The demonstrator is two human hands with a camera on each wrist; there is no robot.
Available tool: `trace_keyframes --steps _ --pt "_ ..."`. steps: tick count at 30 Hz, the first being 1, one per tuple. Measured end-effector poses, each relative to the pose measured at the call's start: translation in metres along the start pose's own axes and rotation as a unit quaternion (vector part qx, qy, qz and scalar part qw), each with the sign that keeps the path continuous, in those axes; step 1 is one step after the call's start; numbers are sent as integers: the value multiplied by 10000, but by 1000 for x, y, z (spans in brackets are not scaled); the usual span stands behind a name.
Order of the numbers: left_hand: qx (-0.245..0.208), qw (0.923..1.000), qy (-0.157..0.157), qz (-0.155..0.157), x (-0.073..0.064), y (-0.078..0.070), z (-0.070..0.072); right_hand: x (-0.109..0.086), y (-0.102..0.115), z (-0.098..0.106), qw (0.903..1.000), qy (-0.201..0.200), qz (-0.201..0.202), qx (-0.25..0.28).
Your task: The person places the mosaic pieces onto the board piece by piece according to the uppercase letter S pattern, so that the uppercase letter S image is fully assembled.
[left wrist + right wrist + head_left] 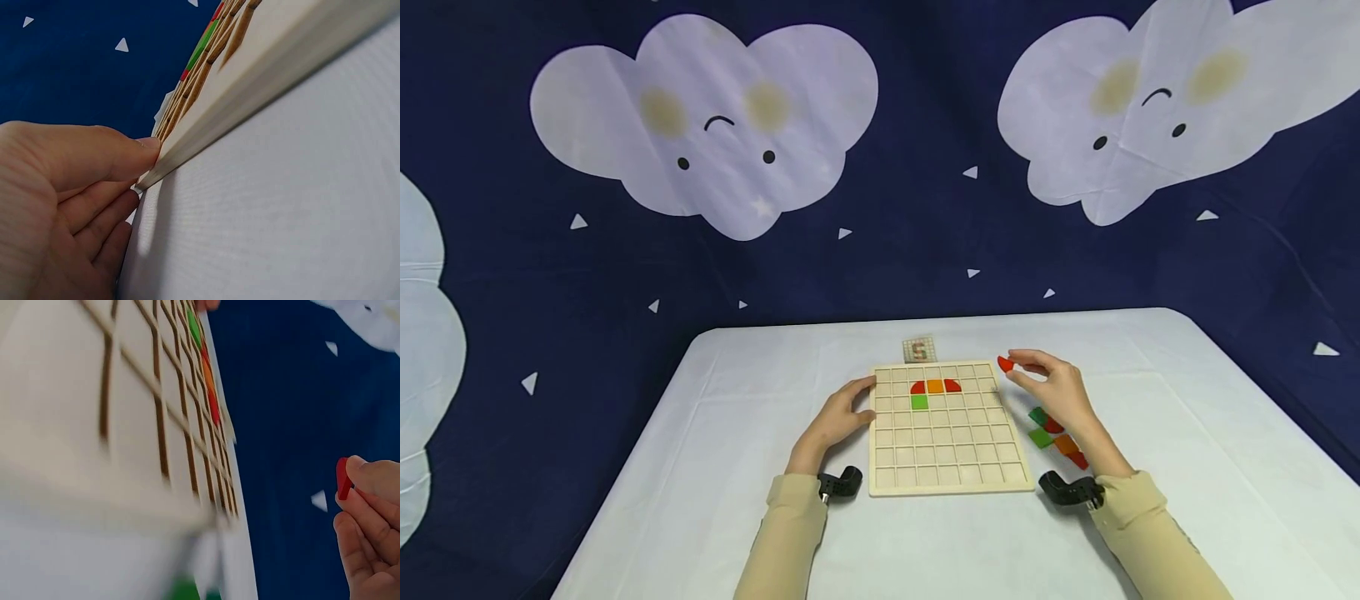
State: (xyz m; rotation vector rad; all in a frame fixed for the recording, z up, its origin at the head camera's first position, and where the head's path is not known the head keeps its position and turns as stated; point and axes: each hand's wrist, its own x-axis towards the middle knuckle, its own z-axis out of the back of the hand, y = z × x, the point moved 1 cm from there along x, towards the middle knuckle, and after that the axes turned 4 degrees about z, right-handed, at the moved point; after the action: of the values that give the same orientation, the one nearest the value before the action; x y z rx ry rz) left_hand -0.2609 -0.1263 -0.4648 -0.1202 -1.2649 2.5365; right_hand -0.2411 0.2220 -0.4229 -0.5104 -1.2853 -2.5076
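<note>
Red pc is pinched btwn thumb & fingertips of R hand, held just beside the far R corner of the grid board, apart from it. On the board, 2nd row from far edge, a rounded red tile, an orange tile & another rounded red tile are set side by side; a green tile is set directly under the L red one. Board's L edge is touched by L hand, thumb & fingers spread apart, fairly straight, not curled round anything. Loose pcs (green, orange, red) are grouped R of board, nr R forearm. Small card w/ an S-like pattern is placed just past board's far edge. All is laid on a white cloth. Black wrist cams are worn on both wrists, w/ beige sleeves behind. Table is backed by a navy backdrop printed w/ pale clouds & small white triangles.
</note>
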Motion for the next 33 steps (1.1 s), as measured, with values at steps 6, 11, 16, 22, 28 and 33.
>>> trace_keyframes --steps 6,11,16,22,28,33 --pt "-14 10000 19 12 0 0 0 3 19 -33 9992 259 105 295" --pt "31 10000 -15 -50 1 0 0 2 34 -60 9972 522 258 463" --pt "49 10000 -7 -57 1 -1 0 -2 40 -83 9944 807 330 604" --pt "61 10000 0 -60 1 -1 1 -9 39 -100 9914 976 397 781" --pt "47 10000 -8 -40 1 0 1 -16 30 -113 9901 1030 854 428" --pt "33 10000 -25 -13 1 0 1 -17 28 -116 9887 965 1149 31"
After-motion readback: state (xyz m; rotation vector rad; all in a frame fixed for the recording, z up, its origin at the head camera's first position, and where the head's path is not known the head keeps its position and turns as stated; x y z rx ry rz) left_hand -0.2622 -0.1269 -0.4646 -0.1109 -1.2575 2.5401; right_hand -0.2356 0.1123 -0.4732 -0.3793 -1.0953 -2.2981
